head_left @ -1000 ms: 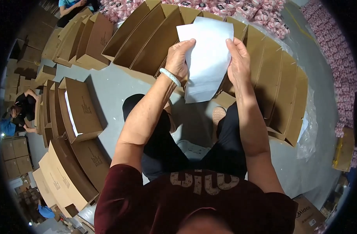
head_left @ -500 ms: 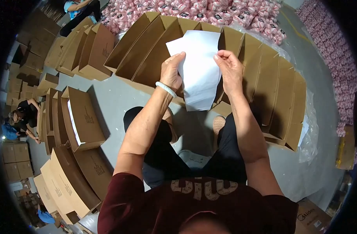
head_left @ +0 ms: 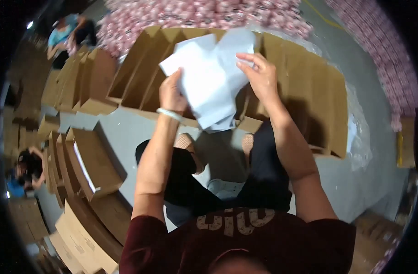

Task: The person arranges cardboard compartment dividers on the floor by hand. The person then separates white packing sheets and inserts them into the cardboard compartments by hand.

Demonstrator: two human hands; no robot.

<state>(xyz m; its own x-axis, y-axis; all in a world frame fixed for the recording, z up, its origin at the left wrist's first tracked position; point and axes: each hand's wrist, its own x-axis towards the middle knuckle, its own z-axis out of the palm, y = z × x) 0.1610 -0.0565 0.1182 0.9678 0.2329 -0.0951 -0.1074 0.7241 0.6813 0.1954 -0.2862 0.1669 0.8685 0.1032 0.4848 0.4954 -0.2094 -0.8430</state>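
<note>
Several white paper sheets (head_left: pixel 202 77) are spread like a fan between my two hands, over a row of open cardboard boxes (head_left: pixel 304 86). My left hand (head_left: pixel 172 93), with a pale bangle at the wrist, grips the sheets at their left edge, thumb on top. At the upper right edge, my right hand (head_left: pixel 259 75) pinches a sheet between thumb and fingers. The lower ends of the paper hang above the near edge of the boxes. The sheets hide part of the boxes behind them.
Pink-and-white wrapped bundles (head_left: pixel 204 16) are heaped beyond the boxes. More open cartons (head_left: pixel 97 160) stand to my left, one with a white sheet inside. Clear plastic (head_left: pixel 362 141) lies at the right. Two people (head_left: pixel 69 34) (head_left: pixel 28 166) sit at the left.
The sheets have gone from a nearly aligned stack to a wider fan, with some turned apart. Both hands have moved left in view, and the camera view has shifted.
</note>
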